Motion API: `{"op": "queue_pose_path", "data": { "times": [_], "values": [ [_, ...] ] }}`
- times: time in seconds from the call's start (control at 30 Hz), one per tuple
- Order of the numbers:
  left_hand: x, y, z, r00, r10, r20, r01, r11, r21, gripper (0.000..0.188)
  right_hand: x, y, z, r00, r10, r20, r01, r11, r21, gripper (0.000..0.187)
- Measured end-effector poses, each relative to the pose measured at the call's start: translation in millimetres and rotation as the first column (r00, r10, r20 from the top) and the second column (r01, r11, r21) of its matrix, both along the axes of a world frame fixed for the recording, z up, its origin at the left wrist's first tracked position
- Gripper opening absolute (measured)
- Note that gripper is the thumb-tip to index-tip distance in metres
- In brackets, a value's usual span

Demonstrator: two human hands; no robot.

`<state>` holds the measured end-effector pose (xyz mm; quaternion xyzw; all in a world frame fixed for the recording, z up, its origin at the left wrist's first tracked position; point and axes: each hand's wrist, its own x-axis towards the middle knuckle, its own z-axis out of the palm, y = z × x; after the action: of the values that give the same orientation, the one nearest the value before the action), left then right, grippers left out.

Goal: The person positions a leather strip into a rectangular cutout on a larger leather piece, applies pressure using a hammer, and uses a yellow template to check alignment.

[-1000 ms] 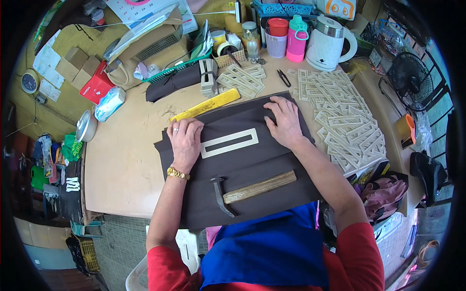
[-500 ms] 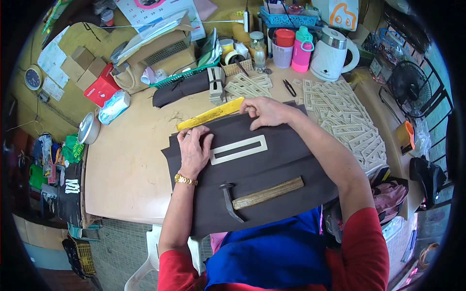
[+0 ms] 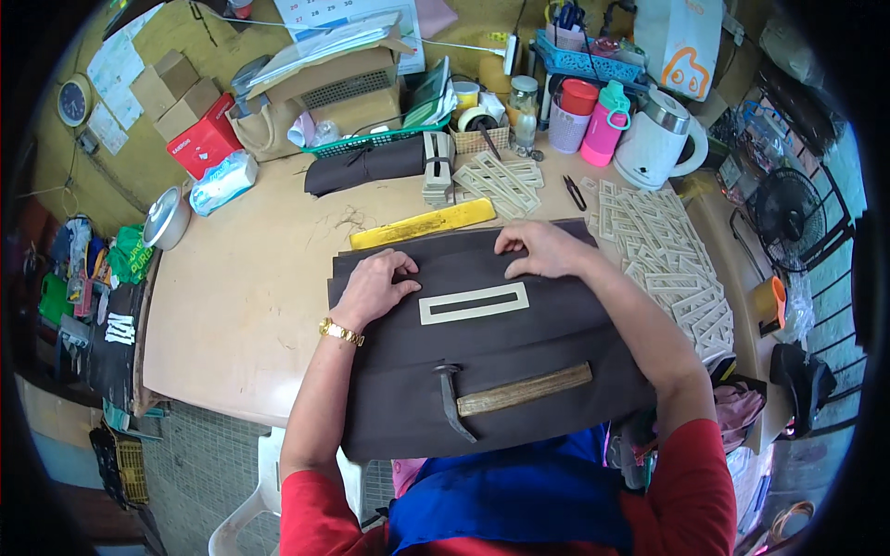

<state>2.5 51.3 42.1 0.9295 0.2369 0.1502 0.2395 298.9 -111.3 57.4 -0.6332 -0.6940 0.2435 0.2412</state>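
The dark cloth (image 3: 556,329), in layers, lies at the near edge of the tabletop (image 3: 232,315) and reaches over it toward the person. It appears soft and limp, probably matt enough not to slip, and the layers together may be fairly heavy; the two far corners would seem the best places to take hold. On it lie a cream slotted frame (image 3: 476,312) — by its look thin, light and rather stiff, best lifted by a short end — and a hammer (image 3: 491,398), presumably head-heavy, best taken by its wooden handle.

The left hand (image 3: 375,285) and right hand (image 3: 545,249) rest toward the cloth's far side, fingers bent and thumbs parted, no object visible between them; whether the fingertips press a fold cannot be told.

A yellow strip (image 3: 423,223) lies just beyond the cloth. Many similar frames (image 3: 672,259) are heaped along the tabletop's right edge, with small snips (image 3: 575,193) beside them. A white kettle (image 3: 656,139) stands near the far right corner; a black fan (image 3: 788,208) is beyond the right edge — below left, a tiled floor (image 3: 209,473).
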Motion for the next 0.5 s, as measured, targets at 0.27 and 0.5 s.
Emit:
{"op": "queue_pose_path", "data": {
  "times": [0.27, 0.5],
  "values": [
    [-14, -3, 21, 0.987, 0.039, 0.154, -0.033, 0.999, -0.037, 0.017, -17, 10, 10, 0.999, -0.017, 0.041, 0.016, 1.000, 0.025, 0.045],
    [6, -3, 22, 0.995, -0.045, 0.090, 0.056, 0.990, -0.126, 0.026, 9, 12, 8, 0.989, -0.113, -0.099, 0.105, 0.991, -0.087, 0.028]
  ]
}}
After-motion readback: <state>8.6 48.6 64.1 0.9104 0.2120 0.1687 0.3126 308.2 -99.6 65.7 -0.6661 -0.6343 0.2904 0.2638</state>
